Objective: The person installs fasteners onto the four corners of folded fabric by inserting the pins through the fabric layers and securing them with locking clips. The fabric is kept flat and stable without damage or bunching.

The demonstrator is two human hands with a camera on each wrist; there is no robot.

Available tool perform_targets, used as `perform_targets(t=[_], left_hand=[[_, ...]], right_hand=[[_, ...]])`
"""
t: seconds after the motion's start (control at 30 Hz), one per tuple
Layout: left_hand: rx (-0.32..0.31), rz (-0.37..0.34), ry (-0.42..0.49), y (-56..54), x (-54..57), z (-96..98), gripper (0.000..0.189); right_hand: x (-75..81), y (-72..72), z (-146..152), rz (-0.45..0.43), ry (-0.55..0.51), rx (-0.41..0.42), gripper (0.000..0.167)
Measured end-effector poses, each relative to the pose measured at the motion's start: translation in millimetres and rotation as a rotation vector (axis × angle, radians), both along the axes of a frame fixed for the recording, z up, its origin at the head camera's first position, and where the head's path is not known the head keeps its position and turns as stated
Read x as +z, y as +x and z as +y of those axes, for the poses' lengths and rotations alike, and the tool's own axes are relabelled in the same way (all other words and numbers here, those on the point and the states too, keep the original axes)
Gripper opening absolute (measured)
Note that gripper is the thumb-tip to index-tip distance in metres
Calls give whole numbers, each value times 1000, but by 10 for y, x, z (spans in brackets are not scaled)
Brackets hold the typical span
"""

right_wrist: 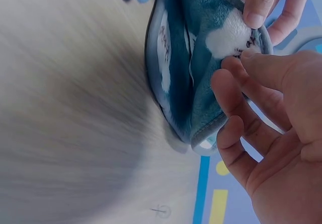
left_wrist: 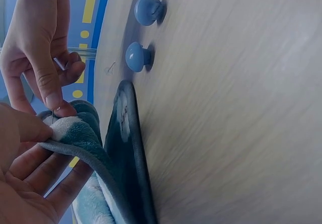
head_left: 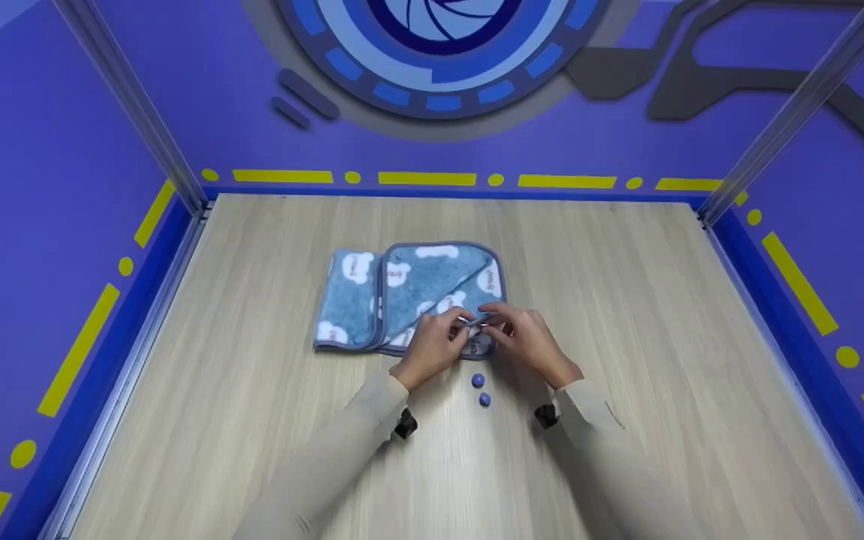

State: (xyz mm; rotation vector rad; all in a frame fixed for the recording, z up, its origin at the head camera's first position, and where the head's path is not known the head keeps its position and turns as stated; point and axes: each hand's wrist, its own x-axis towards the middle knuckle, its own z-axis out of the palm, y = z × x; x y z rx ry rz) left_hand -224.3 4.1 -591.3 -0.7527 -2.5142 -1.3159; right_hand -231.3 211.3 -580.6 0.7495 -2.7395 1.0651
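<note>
A folded blue blanket [head_left: 349,300] with white printed patches and grey binding lies on the table, one corner lifted. My left hand [head_left: 432,346] grips that bound edge, its thumb on top and fingers beneath, as the left wrist view shows. A thin pin [left_wrist: 52,117] stands up at the cloth between the two hands. My right hand [head_left: 531,343] pinches the pin at the cloth between thumb and index finger, the other fingers loosely bent. Two blue mushroom-shaped caps, one [left_wrist: 147,10] behind the other [left_wrist: 136,57], rest on the table near the blanket's front edge.
A small clear disc with a pin [right_wrist: 161,211] lies on the wooden table [head_left: 252,450]. Blue panels [head_left: 27,225] with yellow dashes enclose the table at the back and sides, with metal posts at the back corners.
</note>
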Motion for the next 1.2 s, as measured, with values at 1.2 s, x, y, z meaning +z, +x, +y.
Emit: perform_targets(t=[1.2], left_hand=[[-329,37,-384,301,-108,35,16]], right_hand=[[-38,9,-8,121,-28,-7,8]])
